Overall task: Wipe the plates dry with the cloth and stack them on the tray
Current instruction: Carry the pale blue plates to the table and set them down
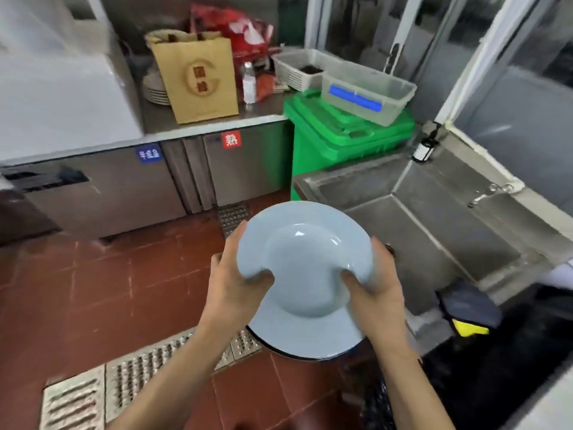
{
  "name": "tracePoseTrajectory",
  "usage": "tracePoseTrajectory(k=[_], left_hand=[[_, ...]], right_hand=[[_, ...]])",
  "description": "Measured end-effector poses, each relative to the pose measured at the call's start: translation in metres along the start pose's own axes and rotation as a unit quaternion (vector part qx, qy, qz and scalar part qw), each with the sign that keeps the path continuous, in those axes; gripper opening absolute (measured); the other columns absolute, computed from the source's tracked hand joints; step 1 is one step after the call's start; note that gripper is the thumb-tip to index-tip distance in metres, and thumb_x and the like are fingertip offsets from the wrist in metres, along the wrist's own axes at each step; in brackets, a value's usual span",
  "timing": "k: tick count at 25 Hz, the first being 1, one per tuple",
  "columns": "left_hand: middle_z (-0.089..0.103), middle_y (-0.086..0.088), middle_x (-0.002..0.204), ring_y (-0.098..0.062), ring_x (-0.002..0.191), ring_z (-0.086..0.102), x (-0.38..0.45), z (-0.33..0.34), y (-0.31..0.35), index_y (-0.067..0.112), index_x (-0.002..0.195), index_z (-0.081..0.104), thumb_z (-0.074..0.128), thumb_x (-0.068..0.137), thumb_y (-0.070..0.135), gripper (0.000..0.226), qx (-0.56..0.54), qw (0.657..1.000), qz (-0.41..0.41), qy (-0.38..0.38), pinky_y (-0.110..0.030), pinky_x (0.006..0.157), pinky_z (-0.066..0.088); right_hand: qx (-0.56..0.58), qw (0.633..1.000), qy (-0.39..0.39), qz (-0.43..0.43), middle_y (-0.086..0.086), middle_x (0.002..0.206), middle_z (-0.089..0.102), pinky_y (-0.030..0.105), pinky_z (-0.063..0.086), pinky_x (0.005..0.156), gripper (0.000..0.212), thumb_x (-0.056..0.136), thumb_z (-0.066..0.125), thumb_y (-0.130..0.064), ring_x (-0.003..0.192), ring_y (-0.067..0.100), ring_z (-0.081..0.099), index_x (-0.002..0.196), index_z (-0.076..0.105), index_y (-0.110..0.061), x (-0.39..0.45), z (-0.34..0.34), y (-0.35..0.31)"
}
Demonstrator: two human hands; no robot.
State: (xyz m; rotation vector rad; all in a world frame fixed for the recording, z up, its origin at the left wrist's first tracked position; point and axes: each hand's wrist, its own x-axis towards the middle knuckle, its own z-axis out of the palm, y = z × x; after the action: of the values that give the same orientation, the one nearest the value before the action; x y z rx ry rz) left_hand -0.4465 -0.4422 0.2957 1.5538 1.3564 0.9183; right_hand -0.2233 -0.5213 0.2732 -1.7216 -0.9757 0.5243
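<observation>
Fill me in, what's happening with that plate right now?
A person holds a pale blue plate in both bare hands, the left hand gripping its left rim and the right hand its right rim, thumbs on the upper face. Directly beneath it is another plate with a dark edge. They stand by a steel sink, over a red tiled floor. No cloth is in either hand, and no tray is clearly in view.

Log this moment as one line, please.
left hand: grips pale blue round ceramic plate | right hand: grips same | cloth: unseen
</observation>
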Motion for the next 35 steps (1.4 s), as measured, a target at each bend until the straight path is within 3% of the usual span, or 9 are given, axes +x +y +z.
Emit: tracePoseTrajectory(k=[3, 6, 8, 10, 13, 15, 18, 23, 35], left_hand=[[0.052, 0.002, 0.128, -0.019, 0.116, 0.052, 0.013, -0.074, -0.032, 0.057, 0.144, 0.030, 0.070, 0.069, 0.030, 0.089, -0.002, 0.997, -0.035, 0.063, -0.019, 0.063, 0.051], [0.049, 0.003, 0.121, -0.002, 0.100, 0.053, 0.016, -0.143, -0.059, 0.064, 0.141, 0.027, 0.075, 0.076, 0.026, 0.089, -0.006, 0.989, -0.065, 0.133, -0.008, 0.051, 0.043], [0.047, 0.007, 0.115, 0.003, 0.095, 0.051, 0.012, -0.183, -0.073, 0.067, 0.140, 0.028, 0.076, 0.077, 0.025, 0.090, 0.001, 0.980, -0.084, 0.183, -0.006, 0.055, 0.040], [0.045, 0.012, 0.111, 0.004, 0.093, 0.050, 0.004, -0.219, -0.087, 0.066, 0.140, 0.028, 0.077, 0.076, 0.024, 0.090, 0.003, 0.967, -0.105, 0.232, -0.007, 0.063, 0.037], [0.043, 0.013, 0.110, 0.002, 0.093, 0.050, -0.007, -0.270, -0.107, 0.066, 0.138, 0.029, 0.077, 0.076, 0.024, 0.090, -0.001, 0.943, -0.140, 0.302, -0.010, 0.064, 0.039], [0.045, 0.009, 0.111, 0.003, 0.093, 0.050, -0.016, -0.304, -0.121, 0.066, 0.138, 0.029, 0.078, 0.076, 0.024, 0.089, 0.001, 0.922, -0.168, 0.348, -0.008, 0.063, 0.038], [0.048, 0.000, 0.117, 0.005, 0.095, 0.049, -0.025, -0.351, -0.139, 0.059, 0.143, 0.032, 0.079, 0.076, 0.020, 0.090, 0.010, 0.885, -0.202, 0.419, -0.009, 0.070, 0.041], [0.049, -0.004, 0.126, -0.013, 0.107, 0.057, -0.036, -0.422, -0.167, 0.053, 0.146, 0.034, 0.079, 0.074, 0.014, 0.093, -0.010, 0.810, -0.250, 0.530, -0.040, 0.101, 0.050], [0.050, -0.002, 0.127, -0.016, 0.110, 0.053, -0.157, -0.547, -0.227, 0.048, 0.150, 0.030, 0.082, 0.073, 0.021, 0.096, -0.007, 0.600, -0.338, 0.726, -0.034, 0.100, 0.046]], right_hand=[[0.018, 0.998, -0.054, -0.014, -0.046, 0.126, 0.054, 0.015, 0.043, 0.103, 0.071, 0.085, 0.080, -0.015, 0.119, -0.021, 0.050, 0.143, 0.049, -0.041, 0.003, 0.078, -0.032], [0.020, 0.994, -0.109, -0.024, -0.030, 0.138, 0.055, 0.036, 0.042, 0.113, 0.079, 0.086, 0.081, -0.016, 0.129, 0.001, 0.052, 0.152, 0.044, -0.037, -0.001, 0.152, -0.066], [0.017, 0.988, -0.150, -0.042, -0.013, 0.147, 0.053, 0.041, 0.042, 0.116, 0.078, 0.087, 0.080, -0.017, 0.134, 0.011, 0.052, 0.153, 0.043, -0.035, -0.004, 0.198, -0.084], [0.019, 0.979, -0.194, -0.067, -0.024, 0.141, 0.055, 0.037, 0.046, 0.110, 0.078, 0.086, 0.081, -0.018, 0.127, 0.001, 0.054, 0.152, 0.044, -0.037, -0.007, 0.244, -0.101], [0.026, 0.959, -0.265, -0.100, -0.042, 0.120, 0.053, 0.020, 0.046, 0.091, 0.077, 0.085, 0.082, -0.017, 0.106, -0.026, 0.052, 0.149, 0.046, -0.040, -0.013, 0.314, -0.123], [0.040, 0.939, -0.321, -0.114, -0.027, 0.122, 0.056, 0.008, 0.045, 0.086, 0.077, 0.085, 0.082, -0.013, 0.105, -0.022, 0.054, 0.149, 0.047, -0.039, -0.021, 0.365, -0.141], [0.045, 0.905, -0.405, -0.127, -0.012, 0.127, 0.057, 0.025, 0.049, 0.096, 0.077, 0.086, 0.081, -0.014, 0.114, 0.006, 0.058, 0.150, 0.045, -0.039, -0.037, 0.437, -0.165], [0.026, 0.834, -0.517, -0.192, -0.007, 0.133, 0.052, 0.023, 0.042, 0.094, 0.080, 0.087, 0.080, -0.020, 0.116, 0.011, 0.051, 0.155, 0.040, -0.035, -0.067, 0.556, -0.213], [0.032, 0.625, -0.726, -0.285, -0.022, 0.125, 0.050, 0.029, 0.039, 0.096, 0.080, 0.087, 0.078, -0.022, 0.120, 0.012, 0.047, 0.155, 0.040, -0.037, -0.265, 0.741, -0.312]])
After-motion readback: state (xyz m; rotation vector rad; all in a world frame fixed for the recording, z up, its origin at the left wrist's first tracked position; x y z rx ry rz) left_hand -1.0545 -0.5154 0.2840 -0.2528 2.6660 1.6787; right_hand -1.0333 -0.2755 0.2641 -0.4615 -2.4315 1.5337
